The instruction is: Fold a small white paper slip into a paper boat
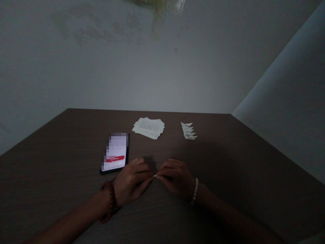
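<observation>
My left hand (134,178) and my right hand (175,176) meet low in the middle of the view, over the dark table. Between their fingertips shows a sliver of a small white piece of paper (155,176). Both hands pinch it from opposite sides, thumbs against index fingers, and most of it is hidden by the fingers. Beyond my right hand stands a row of several small folded paper boats (188,131). A loose stack of printed paper sheets (148,128) lies farther back, beyond the gap between my hands.
A phone (115,152) with a lit screen lies just beyond my left hand, left of the paper stack. The brown wooden table (63,152) reaches back to a grey wall (162,74). Another wall surface (286,101) slants along the right side.
</observation>
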Motion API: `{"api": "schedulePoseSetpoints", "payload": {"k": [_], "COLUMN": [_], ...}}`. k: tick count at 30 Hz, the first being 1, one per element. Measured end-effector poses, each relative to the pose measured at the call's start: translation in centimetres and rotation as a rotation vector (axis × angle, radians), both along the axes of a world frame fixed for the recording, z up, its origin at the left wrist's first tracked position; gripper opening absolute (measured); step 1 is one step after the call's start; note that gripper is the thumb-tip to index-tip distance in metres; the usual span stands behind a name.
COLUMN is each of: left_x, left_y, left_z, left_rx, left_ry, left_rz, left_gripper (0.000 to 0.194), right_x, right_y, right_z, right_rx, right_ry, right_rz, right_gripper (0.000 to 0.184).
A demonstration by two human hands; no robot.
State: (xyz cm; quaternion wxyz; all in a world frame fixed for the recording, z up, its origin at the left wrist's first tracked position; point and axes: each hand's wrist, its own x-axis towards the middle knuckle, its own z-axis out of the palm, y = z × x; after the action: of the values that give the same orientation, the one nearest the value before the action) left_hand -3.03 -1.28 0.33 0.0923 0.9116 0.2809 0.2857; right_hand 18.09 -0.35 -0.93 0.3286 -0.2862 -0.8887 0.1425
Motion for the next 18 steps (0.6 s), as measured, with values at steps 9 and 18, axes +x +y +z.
{"api": "schedulePoseSetpoints", "payload": {"k": [9, 18], "left_x": [0.18, 0.33], "left_y": [-0.04, -0.17], "left_z": [0.50, 0.58], "left_rx": [-0.086, -0.139], "left_ry": [-0.061, -0.200], "left_rz": [0.005, 0.064], "left_gripper": [0.021, 0.015], "right_x": [-0.04, 0.41], "right_y": [0.14, 0.44], "right_z": [0.01, 0.10], "right_rx": [0.010, -0.061], "right_ry": [0.051, 0.108], "right_rz": [-0.005, -0.026], "right_gripper": [0.008, 0.004]}}
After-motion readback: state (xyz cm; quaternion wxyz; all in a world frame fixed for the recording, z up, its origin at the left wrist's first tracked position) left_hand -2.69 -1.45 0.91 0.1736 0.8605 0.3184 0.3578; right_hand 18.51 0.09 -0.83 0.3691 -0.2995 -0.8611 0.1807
